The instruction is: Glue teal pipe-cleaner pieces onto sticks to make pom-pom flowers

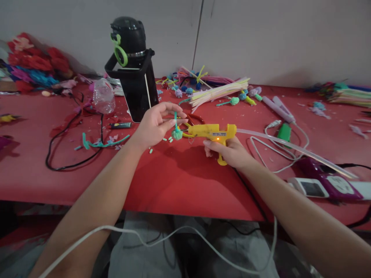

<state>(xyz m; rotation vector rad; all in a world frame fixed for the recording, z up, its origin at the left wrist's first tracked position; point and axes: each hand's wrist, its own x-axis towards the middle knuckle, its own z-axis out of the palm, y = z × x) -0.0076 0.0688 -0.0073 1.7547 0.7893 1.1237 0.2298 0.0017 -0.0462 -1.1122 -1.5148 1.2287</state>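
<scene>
Your left hand, palm turned inward, pinches a fuzzy teal pompom-headed stem, head down, just in front of the tall black bottle. Bare red table lies open from below it to the near edge. The gun's nozzle tip blurs into the clutter beside the pompom. Your right hand grips the yellow plastic glue gun, aimed left; its clear glue stick juts out rightward.

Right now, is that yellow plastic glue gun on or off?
On, it seems: an orange light glows on the yellow plastic glue gun, held in the right hand.
</scene>
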